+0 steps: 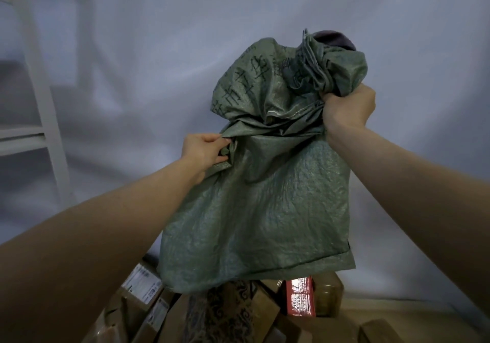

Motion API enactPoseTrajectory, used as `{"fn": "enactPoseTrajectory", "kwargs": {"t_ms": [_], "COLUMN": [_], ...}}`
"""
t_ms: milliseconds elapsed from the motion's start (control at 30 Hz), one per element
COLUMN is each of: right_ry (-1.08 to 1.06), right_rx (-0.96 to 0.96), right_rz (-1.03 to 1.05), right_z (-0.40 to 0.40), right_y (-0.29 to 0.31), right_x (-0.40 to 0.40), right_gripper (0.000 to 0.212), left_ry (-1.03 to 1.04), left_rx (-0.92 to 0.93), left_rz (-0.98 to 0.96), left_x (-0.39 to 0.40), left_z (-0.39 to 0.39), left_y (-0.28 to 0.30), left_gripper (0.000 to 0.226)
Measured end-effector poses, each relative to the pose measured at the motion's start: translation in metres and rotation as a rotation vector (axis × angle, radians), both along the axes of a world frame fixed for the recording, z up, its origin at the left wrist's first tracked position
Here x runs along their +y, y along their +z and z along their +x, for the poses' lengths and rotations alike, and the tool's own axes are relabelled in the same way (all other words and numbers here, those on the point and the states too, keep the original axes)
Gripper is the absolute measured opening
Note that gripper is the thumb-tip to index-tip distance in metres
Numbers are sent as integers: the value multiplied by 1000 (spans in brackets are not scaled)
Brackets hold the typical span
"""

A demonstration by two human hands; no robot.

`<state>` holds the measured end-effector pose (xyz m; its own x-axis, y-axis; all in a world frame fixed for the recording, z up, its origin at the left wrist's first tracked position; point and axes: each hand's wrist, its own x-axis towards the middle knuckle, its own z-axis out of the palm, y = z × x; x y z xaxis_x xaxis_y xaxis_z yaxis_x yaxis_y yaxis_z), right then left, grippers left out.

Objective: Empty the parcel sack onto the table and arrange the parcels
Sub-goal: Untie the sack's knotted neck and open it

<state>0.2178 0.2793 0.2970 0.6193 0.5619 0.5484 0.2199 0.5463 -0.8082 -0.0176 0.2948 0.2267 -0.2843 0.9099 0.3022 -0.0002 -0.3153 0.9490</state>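
A green woven parcel sack (265, 196) hangs upside down in front of me, its open mouth at the bottom over a heap of parcels. My right hand (347, 109) grips the bunched upper end of the sack. My left hand (204, 151) pinches a fold on the sack's left side. Below the mouth lie several parcels: a brown box with a white label (143, 287), a dark patterned package (220, 313), a red box (299, 297) and a tan box (327, 296). The table under them is mostly hidden.
A pale blue-grey cloth backdrop (159, 50) fills the background. A white shelf frame (39, 103) stands at the left. Another brown box (376, 332) lies at the lower right on a pale surface (397, 313).
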Motion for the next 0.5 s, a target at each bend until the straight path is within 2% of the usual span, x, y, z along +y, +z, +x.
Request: {"fn": "enactPoseTrajectory", "kwargs": {"t_ms": [133,300,400,500], "right_ry": [5,5,9,49], "right_rx": [14,53,76,115], "right_rz": [9,94,-2,19], "right_z": [-8,-16,-16,-18], "right_y": [0,12,1,-8], "right_x": [-4,-10,-9,-9], "right_gripper": [10,10,8,8], "left_ry": [-7,66,59,56], "left_rx": [17,16,63,22], "left_rz": [27,168,56,96], "left_x": [-7,-7,-6,-7], "left_z": [-7,-18,-22,-22], "left_y": [6,28,19,20], "left_gripper": [20,10,7,21]}}
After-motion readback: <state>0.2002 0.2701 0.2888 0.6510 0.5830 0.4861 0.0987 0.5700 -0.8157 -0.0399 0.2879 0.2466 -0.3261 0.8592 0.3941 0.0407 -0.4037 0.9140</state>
